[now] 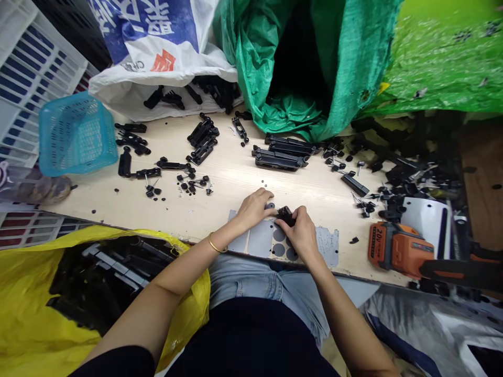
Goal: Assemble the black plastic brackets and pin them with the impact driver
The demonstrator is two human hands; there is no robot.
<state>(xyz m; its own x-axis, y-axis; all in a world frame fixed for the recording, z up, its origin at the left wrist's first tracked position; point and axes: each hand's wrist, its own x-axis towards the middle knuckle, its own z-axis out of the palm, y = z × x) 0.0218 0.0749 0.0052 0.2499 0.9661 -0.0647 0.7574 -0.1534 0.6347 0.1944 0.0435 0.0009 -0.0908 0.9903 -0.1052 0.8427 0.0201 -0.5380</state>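
My left hand (254,210), with a gold bangle at its wrist, has its fingers curled in around a small round grey pad (270,206). Close to its right, my right hand (301,233) grips a black plastic part (285,214) between thumb and fingers. Both hands are just above a grey sheet (259,239) at the table's near edge. Dark round spots (279,250) show on the sheet beside my right hand. The underside of the black part is hidden by my right hand.
On the table (220,204) lie black clip parts (203,137), long black pieces (281,158) and loose screws (191,183). An orange cordless tool (406,251) is at right, a blue basket (76,133) at left. Open sacks stand behind; a yellow bag (27,298) of black parts sits front left.
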